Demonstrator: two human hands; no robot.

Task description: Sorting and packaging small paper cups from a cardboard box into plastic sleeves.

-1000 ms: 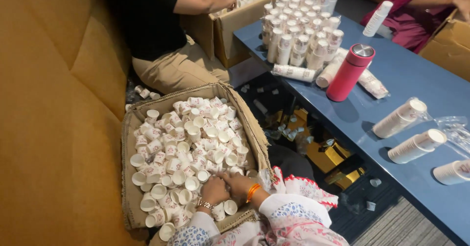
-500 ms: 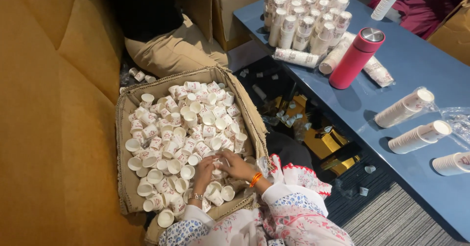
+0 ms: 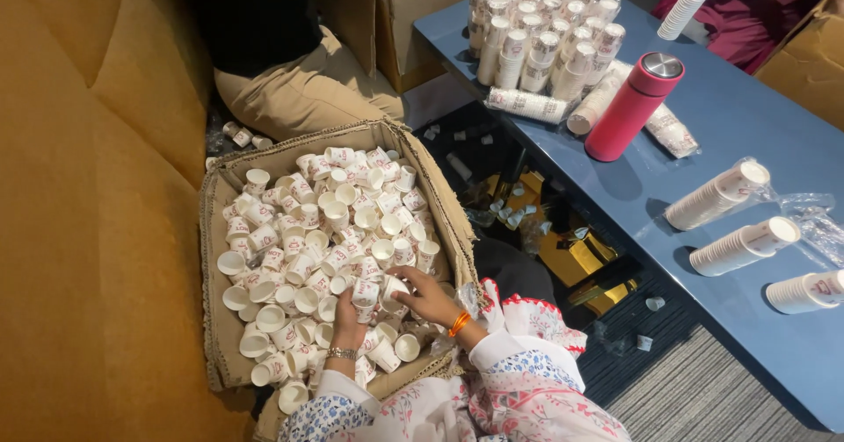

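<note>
both hands [image 3: 387,306] pinching cups [image 3: 367,291] (box [image 3: 220,336])

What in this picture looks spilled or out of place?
A few small paper cups lie loose on the seat behind the cardboard box, outside it. Small pieces are also scattered on the dark floor beside the blue table. Both hands, left and right, work inside the box.

A mustard-yellow sofa [image 3: 97,213] faces a blue table [image 3: 774,143] over striped grey flooring [image 3: 703,398].
</note>
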